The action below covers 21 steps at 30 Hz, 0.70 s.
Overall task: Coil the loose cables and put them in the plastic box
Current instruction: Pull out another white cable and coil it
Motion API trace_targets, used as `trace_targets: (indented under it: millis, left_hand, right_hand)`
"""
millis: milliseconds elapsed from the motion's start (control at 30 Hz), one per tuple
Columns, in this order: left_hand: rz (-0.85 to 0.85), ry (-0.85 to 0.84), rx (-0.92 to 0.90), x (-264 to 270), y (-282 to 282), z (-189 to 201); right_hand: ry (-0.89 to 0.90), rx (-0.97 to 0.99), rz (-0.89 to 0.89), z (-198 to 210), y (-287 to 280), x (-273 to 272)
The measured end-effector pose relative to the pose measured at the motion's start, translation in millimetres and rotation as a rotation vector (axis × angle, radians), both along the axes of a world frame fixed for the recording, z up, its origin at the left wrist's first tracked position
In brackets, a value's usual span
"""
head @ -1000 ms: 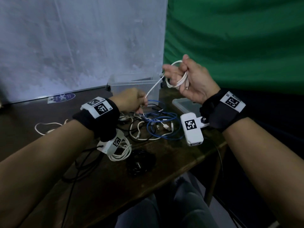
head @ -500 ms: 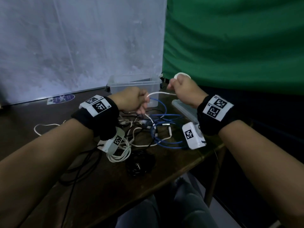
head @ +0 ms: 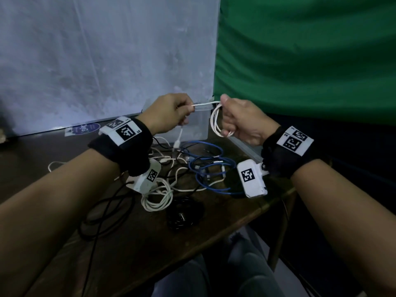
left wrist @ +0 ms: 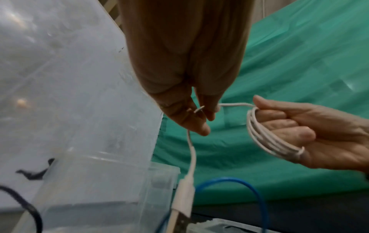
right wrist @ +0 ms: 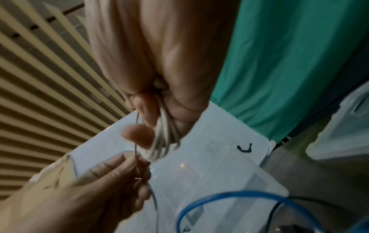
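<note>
Holding a coiled white cable [head: 216, 121], right hand [head: 242, 122]; left hand [head: 169, 114] pinching its tail.

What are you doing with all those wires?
A person is winding up a white cable. The right hand holds the loops already made, and the left hand pinches the loose end, whose plug hangs down. Both hands are raised in front of the clear plastic box. On the table below lie more cables: a blue cable, black ones and other white ones, some loose, some coiled.
</note>
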<state>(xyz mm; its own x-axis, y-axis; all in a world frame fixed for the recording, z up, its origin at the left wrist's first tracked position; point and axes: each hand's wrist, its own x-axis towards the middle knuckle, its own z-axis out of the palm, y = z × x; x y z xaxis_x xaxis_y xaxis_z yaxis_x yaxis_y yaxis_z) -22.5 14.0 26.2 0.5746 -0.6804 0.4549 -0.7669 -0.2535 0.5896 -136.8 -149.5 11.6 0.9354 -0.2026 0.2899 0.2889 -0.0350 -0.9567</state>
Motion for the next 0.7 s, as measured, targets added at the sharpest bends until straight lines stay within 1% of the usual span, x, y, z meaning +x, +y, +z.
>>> trace_targets:
  millis: [67, 200, 333, 433, 533, 700]
  left_hand:
    - [-0.077, 0.054, -0.013, -10, -3, -5]
    - [-0.225, 0.233, -0.061, -27, -11, -12]
    - [-0.245, 0.305, -0.095, -31, -14, -16]
    - [-0.271, 0.343, -0.111, -32, -13, -15]
    - [-0.248, 0.362, -0.128, -32, -12, -15]
    - [-0.182, 0.431, -0.209, -21, -11, -19]
  right_hand:
    - [-0.030, 0.089, 0.023, 5, 1, -1]
    - [-0.074, 0.202, 0.070, 9, 4, 0]
    - [-0.079, 0.261, 0.115, 8, 6, 1]
    - [-0.069, 0.223, 0.098, 6, 6, 2]
    - [-0.044, 0.180, 0.049, 6, 6, 4]
    - [-0.054, -0.050, -0.068, 5, 0, 3]
